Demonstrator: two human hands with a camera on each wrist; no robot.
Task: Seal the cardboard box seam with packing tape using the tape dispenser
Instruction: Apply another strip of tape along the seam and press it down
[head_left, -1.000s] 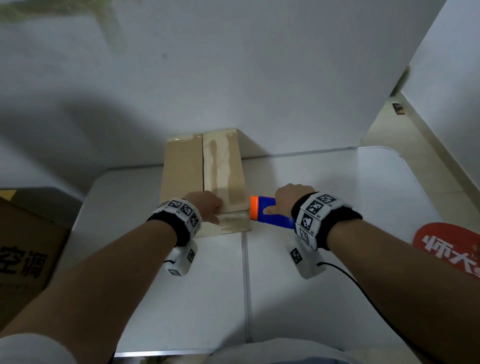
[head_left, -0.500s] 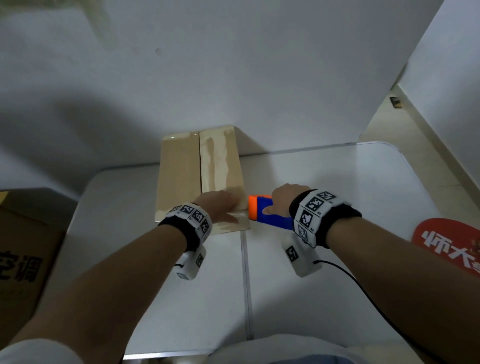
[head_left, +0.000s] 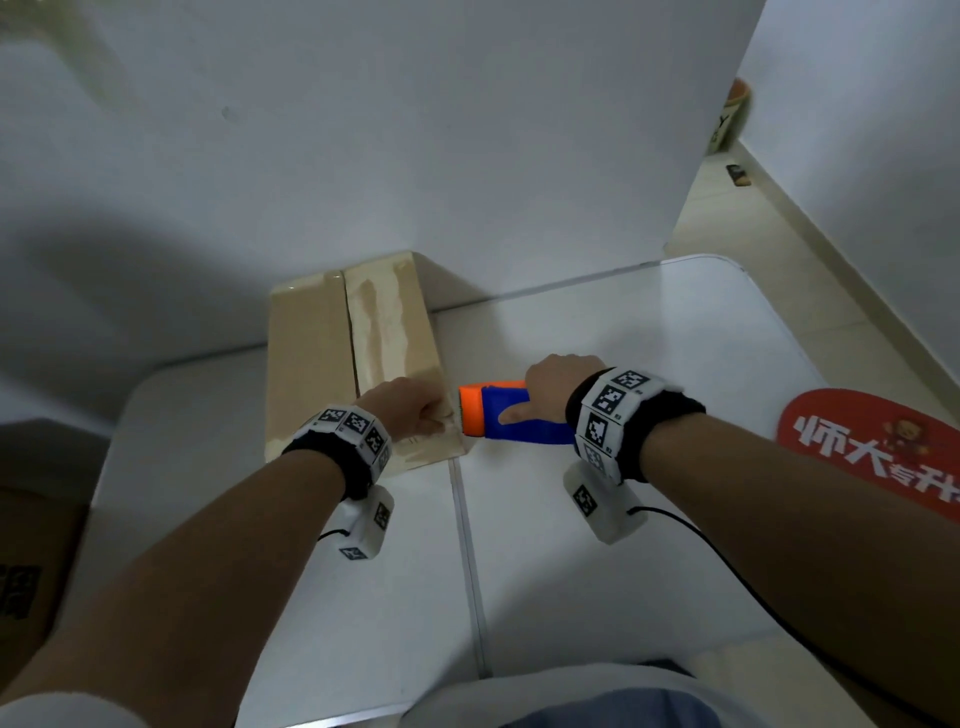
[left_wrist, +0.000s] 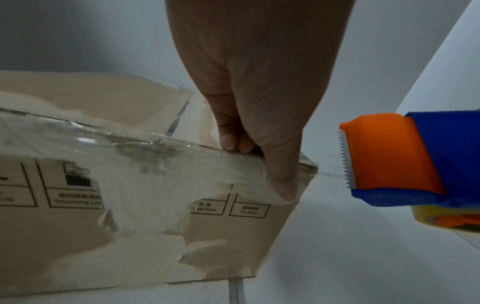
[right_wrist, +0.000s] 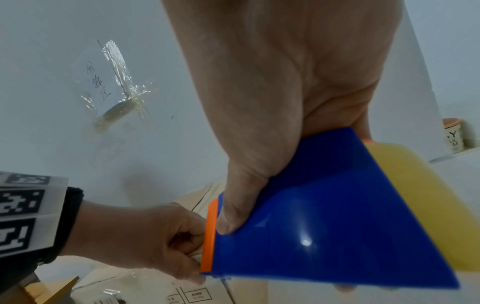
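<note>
Fingers (left_wrist: 228, 131) of left hand (head_left: 410, 410): curled together against the near top edge of the cardboard box (head_left: 311, 374), thumb stretched down its front face over clear packing tape (left_wrist: 145, 185); whether they pinch the tape cannot be told. Fingers of right hand (head_left: 558, 387): clamped round the blue body of the tape dispenser (head_left: 501, 415), thumb (right_wrist: 233, 214) pressed along its side.

Tape dispenser: just right of the box's near right corner, orange head and serrated blade (left_wrist: 344, 160) facing the box, close beside it; yellowish tape roll (right_wrist: 426, 201) behind the blue body.

Cardboard box: on the white surface (head_left: 623, 364), far end against the white wall (head_left: 415, 130); centre seam (head_left: 350, 332) dark, wrinkled tape strip to its right.
</note>
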